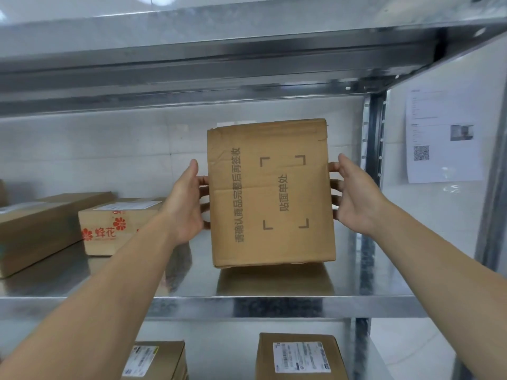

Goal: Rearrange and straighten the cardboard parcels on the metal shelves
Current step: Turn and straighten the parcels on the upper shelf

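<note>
On the middle metal shelf [247, 305], towards its right end, a cardboard parcel [271, 193] is standing upright with its printed face turned to the camera and its lettering running sideways. The left hand [183, 207] is clamping its left side and the right hand [356, 198] its right side, with fingers curling behind the edges and thumbs pointing up. Whether its bottom edge is resting on the shelf or hanging just above is hard to tell; its reflection is showing right beneath. Further left, well apart, a flower-printed box [115, 226] is sitting just beside a long flat box [35, 229]. On the shelf below, a labelled box [159, 360] and a second labelled box [299, 357] are lying apart. A printed sheet [444, 135] is hanging on the wall to the right.
</note>
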Tool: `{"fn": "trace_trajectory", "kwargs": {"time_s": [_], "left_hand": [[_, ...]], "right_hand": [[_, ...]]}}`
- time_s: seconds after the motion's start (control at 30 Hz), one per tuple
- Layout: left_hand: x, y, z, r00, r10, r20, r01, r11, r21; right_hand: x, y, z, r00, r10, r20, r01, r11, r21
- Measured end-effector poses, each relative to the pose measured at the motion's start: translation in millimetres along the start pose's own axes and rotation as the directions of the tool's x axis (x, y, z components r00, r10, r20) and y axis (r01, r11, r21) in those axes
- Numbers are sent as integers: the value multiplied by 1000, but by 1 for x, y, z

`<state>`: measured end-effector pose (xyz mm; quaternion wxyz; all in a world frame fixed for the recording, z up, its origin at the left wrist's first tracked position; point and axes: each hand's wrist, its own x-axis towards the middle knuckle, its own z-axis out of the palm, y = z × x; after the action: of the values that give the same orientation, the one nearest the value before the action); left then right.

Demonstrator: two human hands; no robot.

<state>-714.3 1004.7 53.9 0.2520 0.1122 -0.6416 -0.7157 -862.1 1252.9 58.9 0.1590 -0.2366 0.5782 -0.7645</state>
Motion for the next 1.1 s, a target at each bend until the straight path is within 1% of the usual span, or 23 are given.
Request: {"fn": "trace_trajectory", "kwargs": {"time_s": [0.07,0.17,0.23,0.33,0.47,0.6,0.67,0.77,0.8,0.9,0.93,0.97,1.0,1.07,1.1], "left_hand": [[0,3,2,1000,-9,-10,9,1000,0],[-1,8,4,999,3,-35,-1,999,48],[-1,9,4,999,27,-19,-26,998,53],[-2,7,2,998,65,6,-65,997,51],[-3,9,2,996,90,7,-90,993,77],[-3,10,0,988,153,5,-153,985,78],[-5,8,-1,980,198,-31,-197,980,32],[-4,6,-4,952,258,-165,-272,960,-68],[-3,5,-6,939,276,-207,-291,956,-46],[-1,3,-6,890,351,-292,-279,924,263],[1,3,-6,883,348,-317,-253,919,304],[2,3,-6,890,300,-343,-205,936,285],[3,4,-6,909,216,-355,-144,965,219],[8,5,-7,953,41,-301,-48,999,-19],[8,6,-7,964,11,-266,-47,991,-129]], "right_hand": [[3,-2,0,1000,5,0,-5,1000,-8],[3,-8,4,1000,17,10,-17,999,-47],[5,-9,5,999,32,10,-32,998,-59],[5,-13,6,998,69,-9,-69,997,-25],[4,-28,9,994,105,-22,-105,994,-18],[3,-44,7,984,179,-5,-179,984,-6],[1,-47,3,980,199,4,-199,979,41],[1,-42,-5,982,187,8,-185,968,170],[1,-39,-7,983,181,17,-181,962,205],[3,-31,-12,985,170,32,-172,936,307],[3,-28,-13,986,168,18,-164,927,338],[4,-26,-15,986,169,9,-160,918,363],[4,-23,-16,984,177,-8,-161,911,379],[2,-18,-18,978,203,-42,-171,905,391],[0,-16,-18,976,208,-59,-170,907,385]]}}
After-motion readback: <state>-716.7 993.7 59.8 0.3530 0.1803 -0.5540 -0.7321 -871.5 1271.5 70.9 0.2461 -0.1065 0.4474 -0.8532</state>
